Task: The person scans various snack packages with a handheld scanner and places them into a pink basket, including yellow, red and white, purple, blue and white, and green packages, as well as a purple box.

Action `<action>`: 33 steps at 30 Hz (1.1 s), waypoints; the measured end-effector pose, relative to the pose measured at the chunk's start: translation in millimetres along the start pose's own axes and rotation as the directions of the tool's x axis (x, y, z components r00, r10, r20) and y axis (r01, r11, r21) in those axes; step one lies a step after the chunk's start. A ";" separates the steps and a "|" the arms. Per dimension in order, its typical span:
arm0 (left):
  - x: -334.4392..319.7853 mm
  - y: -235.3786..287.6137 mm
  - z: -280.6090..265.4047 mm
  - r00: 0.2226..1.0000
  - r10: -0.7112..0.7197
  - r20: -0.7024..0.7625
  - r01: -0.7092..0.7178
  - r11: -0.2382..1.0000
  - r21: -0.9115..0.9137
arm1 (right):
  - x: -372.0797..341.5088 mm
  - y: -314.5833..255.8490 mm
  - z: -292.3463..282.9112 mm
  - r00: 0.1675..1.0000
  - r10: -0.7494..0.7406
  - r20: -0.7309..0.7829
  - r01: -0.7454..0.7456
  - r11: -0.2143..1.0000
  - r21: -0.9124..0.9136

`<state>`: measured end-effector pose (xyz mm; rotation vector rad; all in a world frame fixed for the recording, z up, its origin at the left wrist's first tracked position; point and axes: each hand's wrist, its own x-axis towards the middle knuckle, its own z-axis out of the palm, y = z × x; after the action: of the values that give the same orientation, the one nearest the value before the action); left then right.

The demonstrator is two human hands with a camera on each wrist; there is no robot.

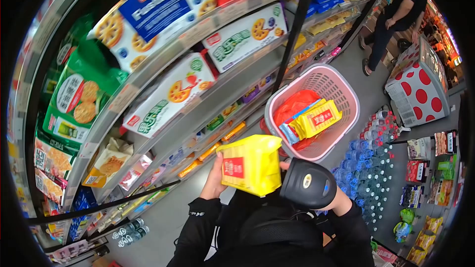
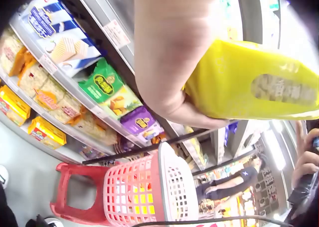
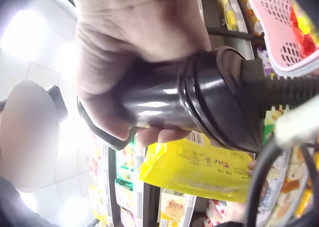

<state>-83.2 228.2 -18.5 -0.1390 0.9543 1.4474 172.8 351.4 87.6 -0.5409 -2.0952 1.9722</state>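
My left hand (image 1: 213, 180) grips a yellow plastic-wrapped food pack (image 1: 262, 160) with a red label, held up in front of my body. In the left wrist view the thumb side lies along the edge of the pack (image 2: 239, 77). The right hand (image 1: 340, 201) holds a black handheld barcode scanner (image 1: 308, 183), its head close beside the pack. Fingers wrap round the scanner's dark handle (image 3: 159, 95) in the right wrist view, with the yellow pack (image 3: 199, 170) behind it. Past both hands stands a pink basket (image 1: 353, 81) containing yellow packs (image 1: 319, 118) and a red bag (image 1: 292, 106).
Shelves of boxed and bagged biscuits (image 1: 168, 94) curve along the left. A red stool (image 2: 82, 192) supports the basket. Bottled water (image 1: 366, 168) stands on the floor at right, near a dotted box (image 1: 420, 89). A person (image 1: 398, 12) is farther back. A cable (image 3: 264, 172) hangs near the right wrist.
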 end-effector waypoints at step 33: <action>221.7 -175.2 160.2 0.969 0.156 -0.193 -0.026 0.838 0.546 | -14.8 181.1 -263.8 0.637 0.582 -0.506 -0.391 0.809 0.439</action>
<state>108.1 464.5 -132.6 0.1652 1.5487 1.2089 312.8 592.9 -69.6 -1.5940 -1.2840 1.9027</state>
